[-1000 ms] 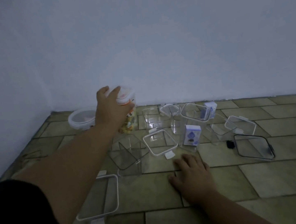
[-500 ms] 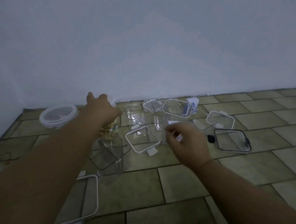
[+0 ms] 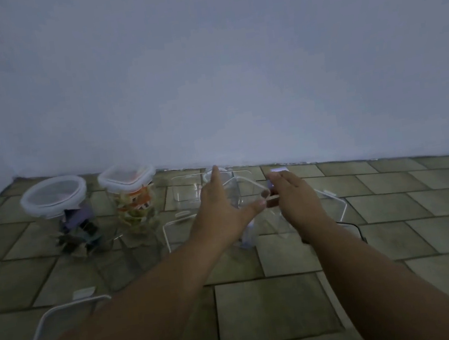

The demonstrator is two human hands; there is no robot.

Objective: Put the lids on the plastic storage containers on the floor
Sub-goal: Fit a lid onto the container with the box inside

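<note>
My left hand (image 3: 223, 212) reaches over a clear open container (image 3: 245, 192) in the middle of the floor. Its fingers are straight and spread, and the thumb tip touches the container's near rim. My right hand (image 3: 296, 200) grips the same container from the right, thumb at the rim beside my left thumb. A purple label (image 3: 277, 170) shows above its fingers. Further left stand two closed jars, one with a round white lid (image 3: 54, 198) and one with a squarish white lid (image 3: 127, 179). Another open clear container (image 3: 186, 194) sits behind my left hand.
Loose lids lie on the tiled floor: a white-rimmed one (image 3: 51, 315) at front left, one (image 3: 169, 234) partly under my left arm, one (image 3: 339, 206) right of my right hand, and a black-rimmed one (image 3: 358, 230). The wall (image 3: 234, 83) runs just behind the containers.
My left hand let go of the jar with the squarish lid, which now stands beside the round-lidded jar, and moved right to the clear container. My right hand left the floor and took hold of that container.
</note>
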